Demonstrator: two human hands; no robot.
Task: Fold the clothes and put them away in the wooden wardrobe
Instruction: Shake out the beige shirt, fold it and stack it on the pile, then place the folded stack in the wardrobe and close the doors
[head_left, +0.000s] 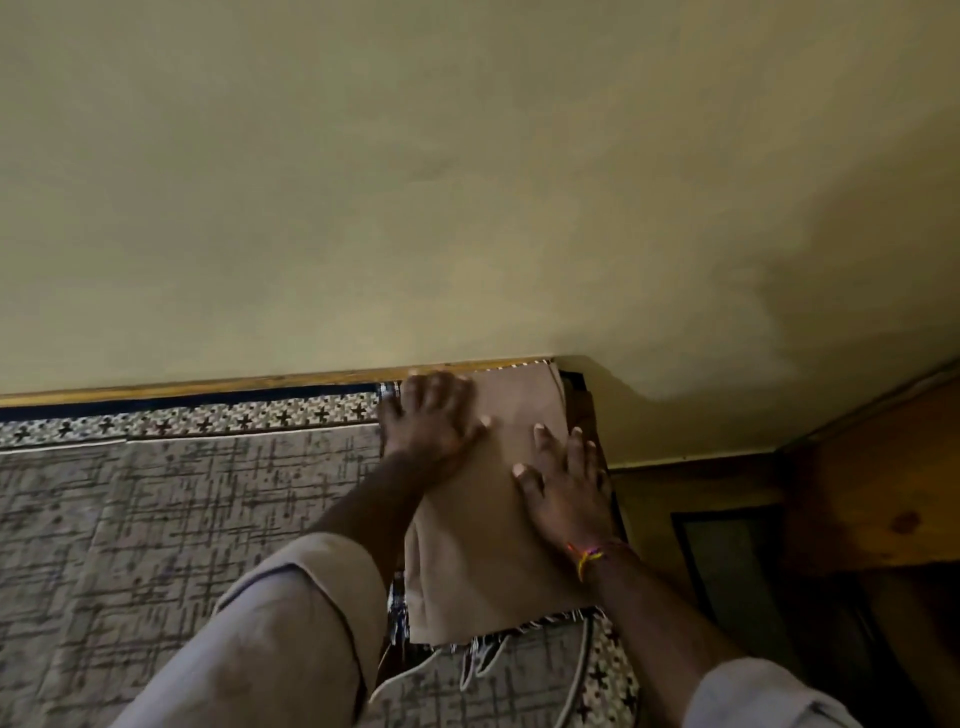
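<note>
Both hands press a folded brown garment flat at the right end of the bed.

The left hand (431, 415) lies palm-down with fingers spread on the upper left part of the folded garment (483, 545), and the right hand (566, 488) lies open and flat on its right side; neither grips, which looks like smoothing to set the creases. The garment rests on the patterned bedspread (182, 519) just right of centre in the frame, its far end close to the wooden bed frame (208, 384) under the wall (467, 182). Its long axis runs from the lower middle up toward the wall, tilted slightly rightward. Dark wooden furniture (872, 493), perhaps the wardrobe, stands at the right edge.
</note>
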